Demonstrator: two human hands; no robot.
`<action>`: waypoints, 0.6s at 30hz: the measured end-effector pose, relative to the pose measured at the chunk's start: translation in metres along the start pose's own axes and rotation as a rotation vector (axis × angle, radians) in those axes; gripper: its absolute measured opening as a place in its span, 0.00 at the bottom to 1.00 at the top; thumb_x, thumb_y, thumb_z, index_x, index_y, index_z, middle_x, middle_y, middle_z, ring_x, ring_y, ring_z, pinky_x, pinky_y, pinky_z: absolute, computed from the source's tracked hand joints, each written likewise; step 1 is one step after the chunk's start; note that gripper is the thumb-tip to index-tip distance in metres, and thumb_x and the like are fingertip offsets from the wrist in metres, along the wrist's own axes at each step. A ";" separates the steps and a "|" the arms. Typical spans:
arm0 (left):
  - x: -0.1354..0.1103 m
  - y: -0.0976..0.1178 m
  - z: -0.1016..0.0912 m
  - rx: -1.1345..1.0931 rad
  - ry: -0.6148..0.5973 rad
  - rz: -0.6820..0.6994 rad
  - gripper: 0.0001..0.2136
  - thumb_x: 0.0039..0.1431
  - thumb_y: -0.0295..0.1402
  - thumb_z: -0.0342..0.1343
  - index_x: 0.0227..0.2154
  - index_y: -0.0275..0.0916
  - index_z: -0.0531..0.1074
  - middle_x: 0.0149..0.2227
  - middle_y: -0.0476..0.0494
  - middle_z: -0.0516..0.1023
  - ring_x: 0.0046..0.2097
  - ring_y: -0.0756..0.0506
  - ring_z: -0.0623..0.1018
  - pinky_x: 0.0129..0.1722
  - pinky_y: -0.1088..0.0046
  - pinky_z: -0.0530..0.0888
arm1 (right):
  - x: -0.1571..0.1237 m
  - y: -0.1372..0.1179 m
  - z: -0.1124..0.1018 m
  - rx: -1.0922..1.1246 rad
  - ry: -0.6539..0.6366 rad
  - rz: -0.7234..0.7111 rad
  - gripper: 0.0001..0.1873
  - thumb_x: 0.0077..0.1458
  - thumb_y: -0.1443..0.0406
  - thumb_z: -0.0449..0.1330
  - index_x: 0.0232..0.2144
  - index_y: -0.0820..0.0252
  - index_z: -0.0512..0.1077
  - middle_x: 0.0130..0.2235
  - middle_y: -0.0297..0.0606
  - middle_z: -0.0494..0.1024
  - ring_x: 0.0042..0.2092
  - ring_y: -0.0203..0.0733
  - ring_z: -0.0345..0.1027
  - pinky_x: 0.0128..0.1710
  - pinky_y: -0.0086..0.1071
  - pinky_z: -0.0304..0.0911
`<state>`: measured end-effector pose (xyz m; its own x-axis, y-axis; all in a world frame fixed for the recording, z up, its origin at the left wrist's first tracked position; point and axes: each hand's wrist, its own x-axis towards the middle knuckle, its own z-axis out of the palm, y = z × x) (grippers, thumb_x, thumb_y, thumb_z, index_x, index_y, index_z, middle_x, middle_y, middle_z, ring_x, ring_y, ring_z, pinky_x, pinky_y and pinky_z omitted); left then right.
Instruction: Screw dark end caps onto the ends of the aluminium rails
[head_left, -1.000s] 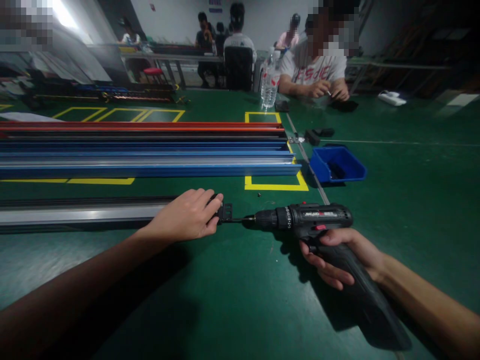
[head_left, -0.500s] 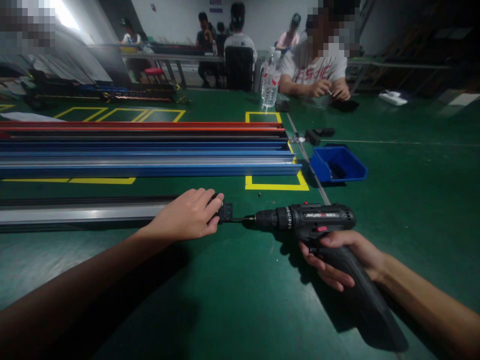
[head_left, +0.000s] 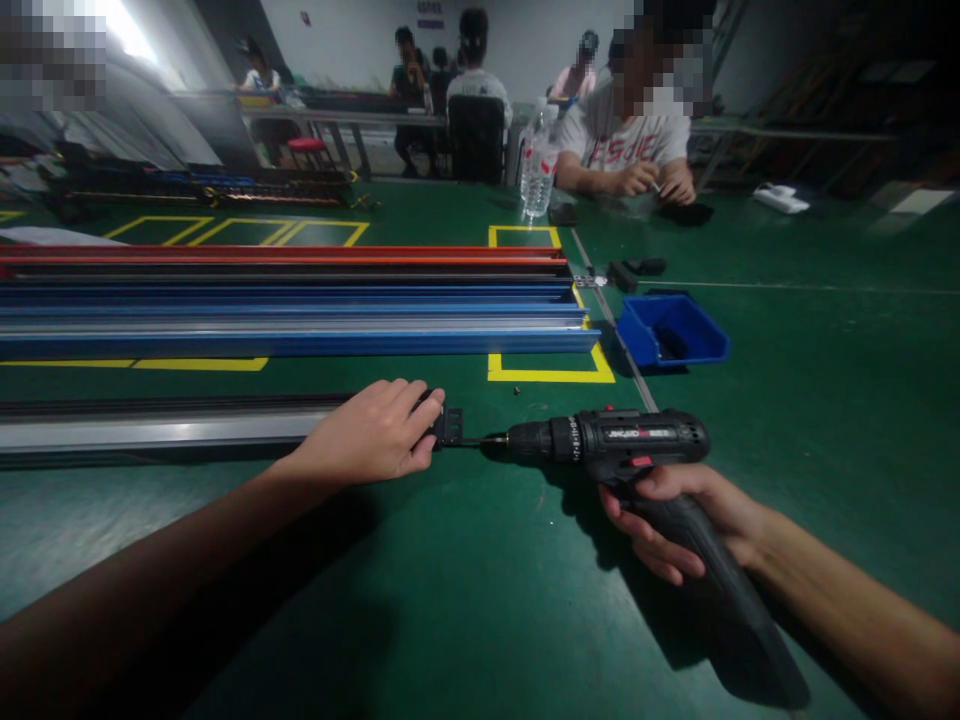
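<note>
From the left, a metal bar (head_left: 165, 432) is laid across the worktop (head_left: 465, 580), parallel to its far edge. At the bar's right end, a black end piece (head_left: 453, 427) is gripped by the left hand (head_left: 382, 430), fingers wrapped over the top. The thin bit (head_left: 487, 441) is pointed at the end piece; whether contact is made cannot be told. Farther right, the drill (head_left: 637, 435) is held by its handle in the right hand (head_left: 727, 505), apart from the left. The bit could be made to slip if the drill is tilted off line, and the left fingers could then be caught, being so near. The end piece could be twisted askew if the grip is loosened. The small dark bit of hardware (head_left: 517, 391) beyond the drill could be knocked away by a sleeve or tool.

Near the worktop's far edge, 2 clear bottles (head_left: 538, 170) are stood upright; their fill cannot be judged. Farther right and closer, a blue bin (head_left: 637, 330) is seen, with dark pieces (head_left: 670, 345) held at its bottom, too dim to be identified.
</note>
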<state>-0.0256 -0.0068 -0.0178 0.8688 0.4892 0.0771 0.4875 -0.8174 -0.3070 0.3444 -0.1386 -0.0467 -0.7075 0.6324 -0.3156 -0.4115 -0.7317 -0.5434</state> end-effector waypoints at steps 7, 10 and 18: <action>0.000 0.000 -0.001 -0.013 -0.013 -0.011 0.23 0.68 0.35 0.45 0.59 0.27 0.69 0.52 0.25 0.76 0.47 0.35 0.78 0.45 0.58 0.76 | -0.002 0.001 0.001 -0.029 0.026 0.005 0.17 0.61 0.60 0.59 0.43 0.70 0.75 0.30 0.35 0.76 0.18 0.29 0.67 0.26 0.28 0.72; 0.000 0.000 -0.001 -0.022 -0.016 -0.014 0.23 0.68 0.35 0.45 0.59 0.27 0.69 0.52 0.25 0.76 0.48 0.35 0.78 0.45 0.57 0.76 | -0.002 0.001 0.001 -0.034 0.011 -0.001 0.17 0.61 0.60 0.59 0.43 0.71 0.75 0.30 0.35 0.76 0.19 0.28 0.67 0.26 0.28 0.72; 0.001 0.000 -0.002 -0.018 -0.016 -0.008 0.23 0.68 0.35 0.45 0.59 0.25 0.69 0.51 0.24 0.76 0.47 0.35 0.78 0.44 0.57 0.76 | -0.002 0.003 0.000 -0.037 0.004 -0.011 0.17 0.61 0.60 0.57 0.43 0.70 0.75 0.30 0.34 0.75 0.18 0.27 0.65 0.26 0.27 0.70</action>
<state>-0.0248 -0.0070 -0.0162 0.8633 0.5005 0.0642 0.4962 -0.8187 -0.2889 0.3445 -0.1418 -0.0477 -0.7007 0.6416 -0.3120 -0.3982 -0.7146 -0.5751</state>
